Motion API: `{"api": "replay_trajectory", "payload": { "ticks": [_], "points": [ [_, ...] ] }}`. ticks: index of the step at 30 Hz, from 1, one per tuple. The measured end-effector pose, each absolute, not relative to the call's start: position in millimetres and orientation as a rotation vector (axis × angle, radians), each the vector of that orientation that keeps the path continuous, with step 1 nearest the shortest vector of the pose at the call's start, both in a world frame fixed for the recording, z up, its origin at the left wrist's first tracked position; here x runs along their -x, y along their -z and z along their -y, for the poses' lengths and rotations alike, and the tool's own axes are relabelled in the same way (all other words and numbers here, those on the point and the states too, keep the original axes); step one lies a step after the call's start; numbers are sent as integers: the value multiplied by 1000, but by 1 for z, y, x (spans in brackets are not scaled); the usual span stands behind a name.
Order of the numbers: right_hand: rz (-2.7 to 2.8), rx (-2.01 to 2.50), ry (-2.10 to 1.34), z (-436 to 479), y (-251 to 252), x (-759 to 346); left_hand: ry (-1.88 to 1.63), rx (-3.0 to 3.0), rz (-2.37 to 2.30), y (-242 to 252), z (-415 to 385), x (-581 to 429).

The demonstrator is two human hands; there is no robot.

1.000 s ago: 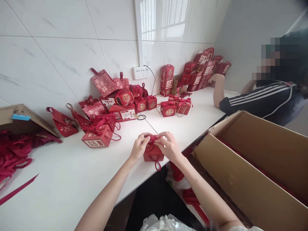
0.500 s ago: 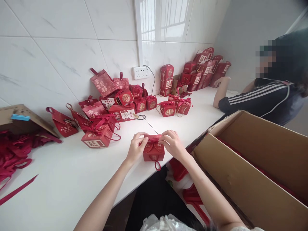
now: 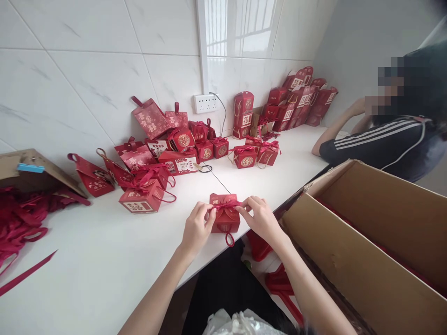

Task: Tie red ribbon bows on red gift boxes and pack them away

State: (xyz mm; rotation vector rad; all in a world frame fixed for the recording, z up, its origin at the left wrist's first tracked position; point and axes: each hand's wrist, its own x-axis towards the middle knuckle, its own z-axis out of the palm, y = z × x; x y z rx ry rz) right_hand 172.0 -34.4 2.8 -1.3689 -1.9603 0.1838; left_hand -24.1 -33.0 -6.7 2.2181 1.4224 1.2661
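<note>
A small red gift box (image 3: 225, 225) stands on the white table near its front edge, with a twisted cord handle (image 3: 229, 239) hanging down at the front. Across its top runs a red ribbon (image 3: 226, 205), gathered like a bow in the middle. My left hand (image 3: 199, 225) pinches the ribbon's left side between thumb and fingers. On the other side my right hand (image 3: 257, 214) pinches the ribbon's right side, its fingers bent. Left of my hands sits a larger red box (image 3: 141, 197) with a ribbon on top.
Red boxes and bags (image 3: 181, 139) crowd along the tiled wall, beneath a power strip (image 3: 206, 103). A heap of red ribbons (image 3: 21, 223) spills from a carton at the left. A big open cardboard box (image 3: 349, 237) stands at the right. Beyond it, a person (image 3: 380, 139) leans on the table.
My hands have moved apart and slightly down, drawing the ribbon's sides outward, so the bow shows more plainly. The other person's hand has risen toward the head.
</note>
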Motion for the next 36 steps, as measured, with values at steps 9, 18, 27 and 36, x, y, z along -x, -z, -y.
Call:
{"api": "replay_trajectory", "payload": {
  "ticks": [9,18,27,36],
  "points": [
    [1608,1590,-766,34,-9,-149,-1249,-2259,-1404,10,36,23],
    [1532,1391,-987,28,-1,-151,-1043,-2117,-1264,8,24,28],
    [1356,1126,-1366,22,10,-165,-1051,-1756,-1063,12,16,30],
    [1241,1028,-1480,20,17,-167,-1184,-1702,-1300,20,12,28]
  ]
}}
